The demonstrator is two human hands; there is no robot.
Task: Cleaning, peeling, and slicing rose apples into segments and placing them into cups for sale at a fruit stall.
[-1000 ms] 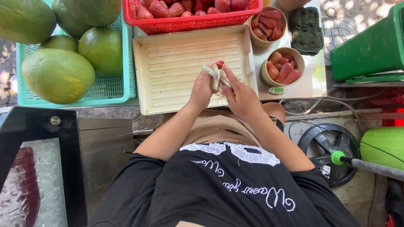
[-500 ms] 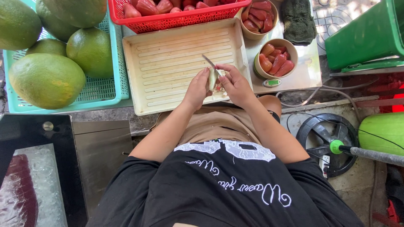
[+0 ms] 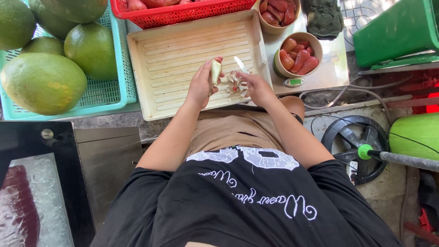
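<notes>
While the left hand is gripping a pale, red-tipped cut fruit piece above the cream ribbed plastic tray, the right hand's fingers are clenching a small silver-bladed knife, apparently mid-trimming; another careful cut seems due.

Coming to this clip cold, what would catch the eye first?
Most likely the two hands at centre over the cream tray: the left hand holds a pale fruit slice, the right hand a small knife and some trimmings. Next, the big green fruits in the teal basket at left, and the bowls of red slices right of the tray.
</notes>
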